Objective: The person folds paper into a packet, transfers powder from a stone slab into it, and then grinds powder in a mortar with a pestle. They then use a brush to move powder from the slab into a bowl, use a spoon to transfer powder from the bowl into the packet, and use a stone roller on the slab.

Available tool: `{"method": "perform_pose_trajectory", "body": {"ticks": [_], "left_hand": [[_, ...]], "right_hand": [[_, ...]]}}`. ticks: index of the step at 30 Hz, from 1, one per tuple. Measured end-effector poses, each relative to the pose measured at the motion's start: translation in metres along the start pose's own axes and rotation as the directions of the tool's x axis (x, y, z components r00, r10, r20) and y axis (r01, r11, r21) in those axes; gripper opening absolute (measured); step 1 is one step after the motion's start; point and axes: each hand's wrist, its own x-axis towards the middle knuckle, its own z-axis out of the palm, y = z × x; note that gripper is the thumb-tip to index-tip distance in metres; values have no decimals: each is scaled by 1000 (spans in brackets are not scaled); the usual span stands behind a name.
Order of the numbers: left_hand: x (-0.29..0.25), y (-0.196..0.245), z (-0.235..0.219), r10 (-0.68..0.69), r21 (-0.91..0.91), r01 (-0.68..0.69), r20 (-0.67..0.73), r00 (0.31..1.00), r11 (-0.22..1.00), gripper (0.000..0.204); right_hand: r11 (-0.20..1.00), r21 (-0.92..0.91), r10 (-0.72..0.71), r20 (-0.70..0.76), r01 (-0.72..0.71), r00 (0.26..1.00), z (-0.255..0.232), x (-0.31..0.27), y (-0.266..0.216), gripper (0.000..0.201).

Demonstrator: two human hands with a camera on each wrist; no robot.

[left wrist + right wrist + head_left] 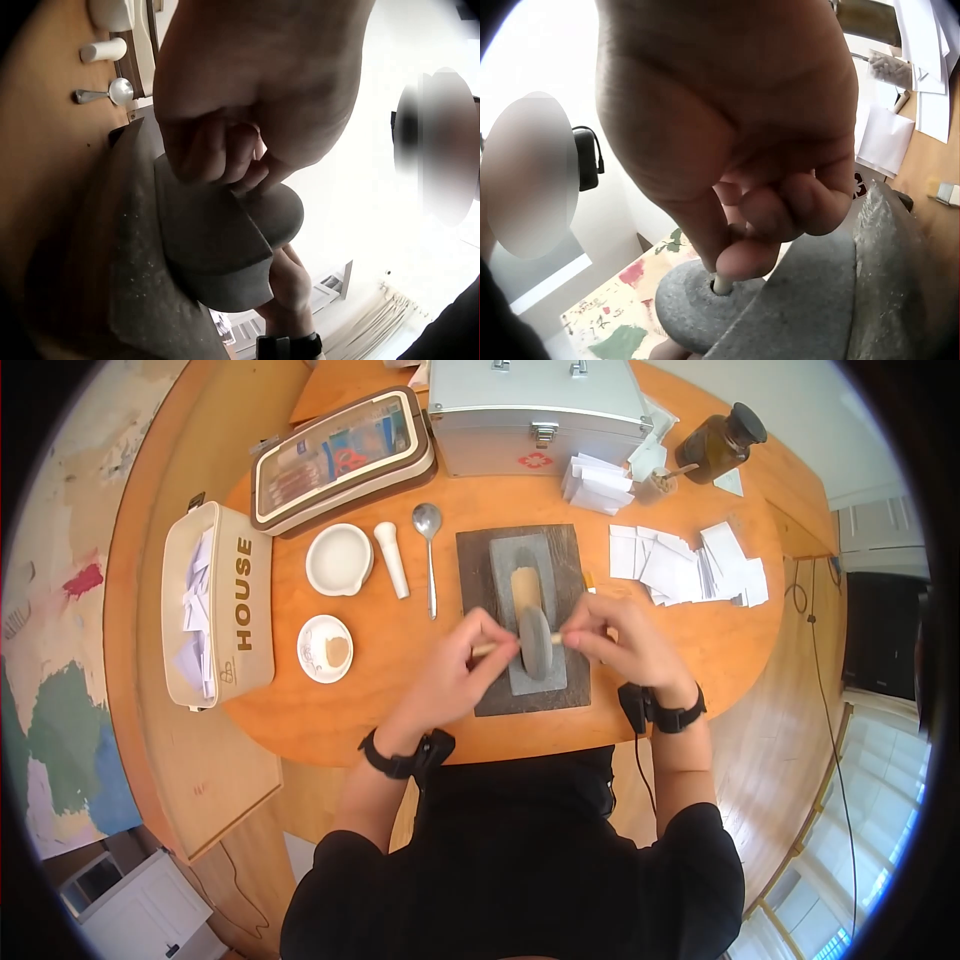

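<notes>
A grey stone grinding wheel point(537, 643) stands on edge in the near half of a boat-shaped stone trough point(553, 560). Tan powder point(523, 588) lies in the trough's far half. From the wheel's left side, my left hand point(445, 672) pinches one end of the wooden axle. The other axle end point(721, 285) is pinched between thumb and fingers of my right hand point(630, 645). In the left wrist view the wheel point(281, 214) shows behind the trough's end wall, partly covered by my left fingers. Under the trough lies a dark board point(480, 575).
Left of the board are a spoon point(427, 525), a white pestle point(392, 560), a mortar point(318, 565) and a small bowl point(312, 665) holding something tan. Paper packets point(675, 570), a brush point(946, 193) and a brown jar point(712, 455) lie rightward. A metal case point(490, 440) stands behind.
</notes>
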Motion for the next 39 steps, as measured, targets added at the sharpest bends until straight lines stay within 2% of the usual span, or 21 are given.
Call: {"method": "perform_pose_trajectory", "body": {"ticks": [1, 4, 6, 9, 12, 14, 16, 19, 22, 23, 24, 27, 30, 33, 36, 39], "left_hand": [[-2, 2, 1, -3, -34, 3, 11, 1000, 999, 9], [-4, 8, 1, -30, -87, 35, 56, 998, 996, 8], [5, 15, -9, -68, -44, 72, 99, 993, 996, 10], [12, 25, -25, -186, 169, 143, 269, 945, 975, 16], [17, 4, -23, -23, -27, 33, 307, 952, 999, 20], [18, -7, -19, 17, -176, 37, 297, 955, 984, 21], [17, -2, -17, 9, -257, 71, 297, 955, 964, 21], [10, 6, -20, -43, -294, 138, 306, 951, 946, 20], [7, -1, -25, -44, -335, 143, 285, 958, 931, 18], [7, -3, -26, -46, -336, 143, 281, 959, 931, 17], [7, -4, -27, -47, -335, 144, 279, 959, 931, 16], [9, -5, -26, 17, -108, 6, 208, 978, 994, 15], [11, 10, -27, 117, 117, -144, 211, 970, 983, 13], [10, 19, -26, 122, 168, -160, 214, 969, 973, 11], [8, 21, -26, 135, 196, -178, 216, 967, 964, 11], [7, 20, -25, 119, 159, -157, 224, 967, 975, 12]], "right_hand": [[999, 44, 2, -22, -1, 1000, 4, -5, 0, 7], [996, -19, -85, -90, 84, 992, 7, -1, 5, 10], [995, -27, -100, -131, 97, 986, 8, 2, 2, 9], [991, 6, -131, -172, 134, 976, 8, 4, 0, 7], [989, 32, -133, -191, 142, 973, 9, 4, -7, 9], [985, 52, -147, -218, 162, 965, 11, 1, -13, 11], [973, 87, -184, -261, 213, 948, 17, -5, -17, 14], [942, 254, -69, -497, 221, 865, 10, -23, 2, 13], [997, 53, 72, -467, -53, 881, -12, -36, 44, 8], [985, 11, 160, -453, -174, 877, -12, -38, 55, 13], [970, -95, 156, -458, -222, 875, -9, -38, 62, 16], [841, -386, 180, -462, -380, 868, 1, -37, 72, 27], [833, -398, 200, -429, -383, 881, 6, -33, 81, 26], [831, -430, 179, -393, -352, 902, 2, -32, 82, 24], [830, -433, 229, -311, -352, 922, -6, -31, 74, 20], [818, -443, 244, -309, -366, 919, -3, -31, 68, 16]]}}
